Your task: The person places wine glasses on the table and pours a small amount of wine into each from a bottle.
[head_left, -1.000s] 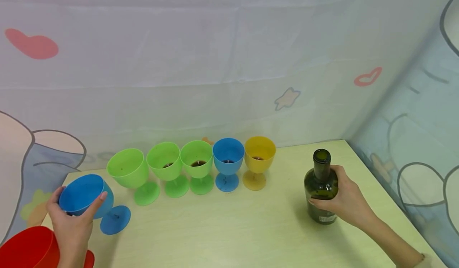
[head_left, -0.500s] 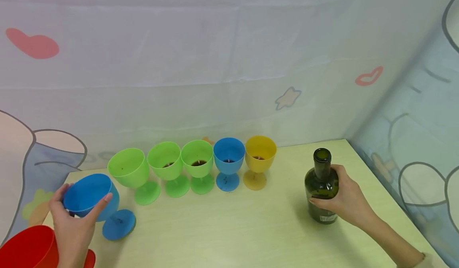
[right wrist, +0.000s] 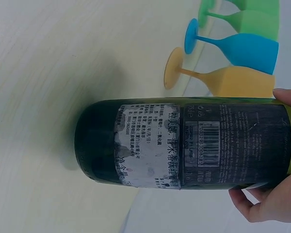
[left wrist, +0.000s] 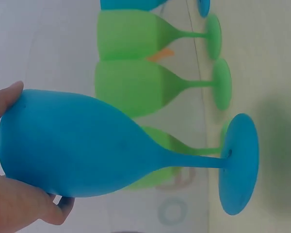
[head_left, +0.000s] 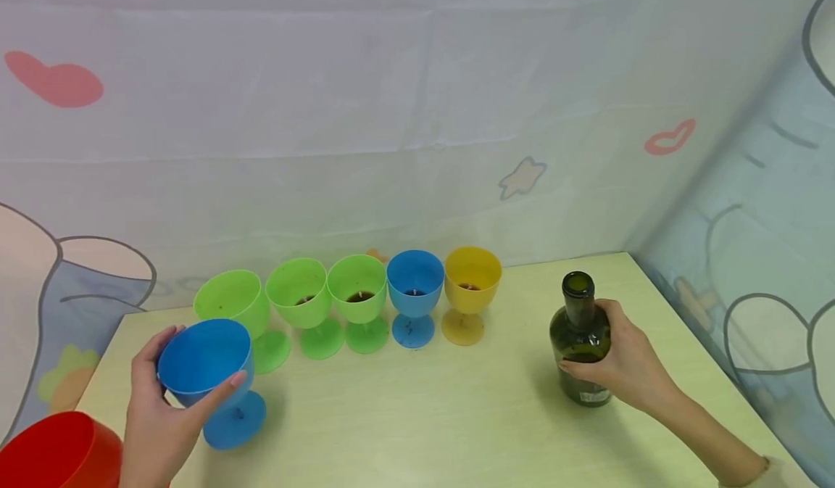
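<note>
My left hand point(head_left: 163, 401) grips a blue goblet point(head_left: 207, 357) round its bowl, thumb on the near side. Its foot appears to hang above the table, apart from its shadow, in the left wrist view. No liquid shows inside this bowl. On the right, my right hand point(head_left: 629, 365) holds a dark green wine bottle point(head_left: 579, 346) by its upper body, neck up and uncapped. Printed labels point(right wrist: 203, 141) face the right wrist camera. The bottle seems slightly raised; its contact with the table cannot be made out.
Along the back edge of the pale table point(head_left: 417, 430) stand several green goblets point(head_left: 357, 285), a blue one point(head_left: 415, 278) and a yellow one point(head_left: 472, 281). Dark liquid shows in most. A red goblet point(head_left: 65, 452) is at the lower left, close to my left wrist. A printed cloth point(head_left: 391, 96) hangs behind.
My left hand has carried the blue goblet to the right and turned it more upright; it now overlaps the leftmost green goblet. The bottle has shifted very slightly left in my right hand.
</note>
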The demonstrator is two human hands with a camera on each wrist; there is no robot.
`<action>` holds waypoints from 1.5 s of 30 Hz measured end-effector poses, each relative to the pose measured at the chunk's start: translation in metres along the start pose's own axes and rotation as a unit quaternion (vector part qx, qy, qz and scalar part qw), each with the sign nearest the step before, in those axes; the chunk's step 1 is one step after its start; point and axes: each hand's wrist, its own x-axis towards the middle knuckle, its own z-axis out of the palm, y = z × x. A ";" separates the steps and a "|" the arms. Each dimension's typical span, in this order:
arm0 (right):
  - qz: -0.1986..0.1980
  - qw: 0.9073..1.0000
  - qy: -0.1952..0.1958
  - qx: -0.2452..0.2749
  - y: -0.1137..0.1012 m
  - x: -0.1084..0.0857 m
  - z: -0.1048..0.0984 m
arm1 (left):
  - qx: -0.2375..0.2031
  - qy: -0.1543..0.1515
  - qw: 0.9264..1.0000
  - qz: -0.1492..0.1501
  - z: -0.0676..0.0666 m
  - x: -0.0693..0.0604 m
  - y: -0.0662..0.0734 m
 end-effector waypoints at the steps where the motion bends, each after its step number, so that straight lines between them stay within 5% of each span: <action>1: -0.002 1.000 0.000 0.002 0.000 0.000 0.000 | 0.003 -0.010 1.000 0.009 0.002 -0.002 0.003; 7: -0.025 1.000 -0.004 -0.010 -0.002 0.000 0.006 | 0.027 -0.074 0.994 0.079 0.018 -0.015 0.019; 15: -0.093 0.988 0.016 -0.124 -0.007 -0.005 0.016 | 0.036 -0.127 0.976 0.172 0.047 -0.036 0.032; 24: -0.173 0.952 0.018 -0.252 -0.022 -0.011 0.025 | 0.016 -0.179 0.964 0.195 0.083 -0.052 0.049; 32: -0.268 0.905 0.062 -0.326 -0.036 -0.012 0.030 | 0.020 -0.245 0.942 0.226 0.107 -0.066 0.059; 39: -0.291 0.886 0.078 -0.353 -0.052 -0.013 0.029 | 0.029 -0.287 0.920 0.264 0.116 -0.073 0.067; 45: -0.309 0.865 0.095 -0.385 -0.055 -0.014 0.028 | 0.036 -0.308 0.913 0.264 0.119 -0.077 0.070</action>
